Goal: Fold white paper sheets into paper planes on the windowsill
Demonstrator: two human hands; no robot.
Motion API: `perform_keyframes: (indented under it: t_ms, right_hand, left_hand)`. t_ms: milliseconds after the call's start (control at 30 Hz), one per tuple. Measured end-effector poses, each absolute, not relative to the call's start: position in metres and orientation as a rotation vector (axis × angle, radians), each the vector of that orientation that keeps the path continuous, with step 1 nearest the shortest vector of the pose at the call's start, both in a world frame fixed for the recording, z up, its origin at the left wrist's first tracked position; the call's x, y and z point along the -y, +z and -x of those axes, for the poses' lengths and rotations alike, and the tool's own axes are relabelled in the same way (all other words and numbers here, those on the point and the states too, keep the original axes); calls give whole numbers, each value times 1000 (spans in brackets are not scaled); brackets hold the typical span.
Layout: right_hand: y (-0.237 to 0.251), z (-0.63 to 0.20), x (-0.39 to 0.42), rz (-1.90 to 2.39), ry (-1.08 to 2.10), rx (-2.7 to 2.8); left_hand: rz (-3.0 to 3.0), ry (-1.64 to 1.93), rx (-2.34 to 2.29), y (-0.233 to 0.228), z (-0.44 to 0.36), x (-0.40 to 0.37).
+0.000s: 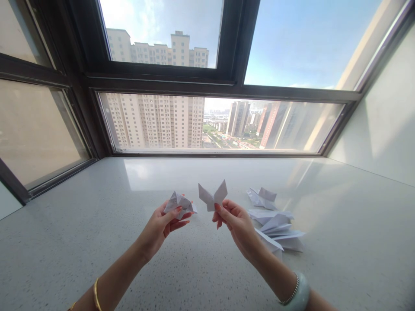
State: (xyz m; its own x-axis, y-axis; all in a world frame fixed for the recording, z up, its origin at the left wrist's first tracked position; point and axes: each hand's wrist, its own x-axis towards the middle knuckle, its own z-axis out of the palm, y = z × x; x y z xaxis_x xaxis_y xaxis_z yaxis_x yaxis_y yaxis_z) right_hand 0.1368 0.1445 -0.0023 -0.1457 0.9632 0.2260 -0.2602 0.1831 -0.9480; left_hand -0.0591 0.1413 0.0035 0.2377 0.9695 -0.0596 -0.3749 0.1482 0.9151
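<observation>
Between the thumb and fingers of my left hand [165,222] is a crumpled-looking folded white paper piece [177,203] with several creased facets. My right hand [235,218] pinches a V-shaped folded paper piece [210,199] at its lower right, with its two pointed flaps spread upward. Both pieces are held up over the speckled white sill, a short gap apart. A small bit of white paper [194,208] shows just behind the left fingertips; whether it belongs to the held piece I cannot tell.
Right of my right hand lies a pile of folded white papers [279,229], partly behind my forearm. Just beyond it sits another folded paper [263,198]. The pale speckled sill [155,276] runs up to dark window frames [214,154], with a white wall [385,134] at right.
</observation>
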Motion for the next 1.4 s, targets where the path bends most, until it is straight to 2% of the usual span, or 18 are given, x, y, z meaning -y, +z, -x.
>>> perform_keyframes:
  t_ms: [300,567,1033,1400]
  right_hand:
    - [2,-118,-127,747,1466,1403]
    - [-8,-116,-134,916,1382,1400]
    - [-21,-110,-131,924,1420,1464]
    - [-19,-108,-128,989,1390,1514]
  left_hand:
    - [-1072,995,-766,-4,38,-124]
    - [-1115,939,-682,-9,37,-124]
    - [-1207,854,-667,-5,39,-126]
    - [-1308,954,-752,-9,38,-127]
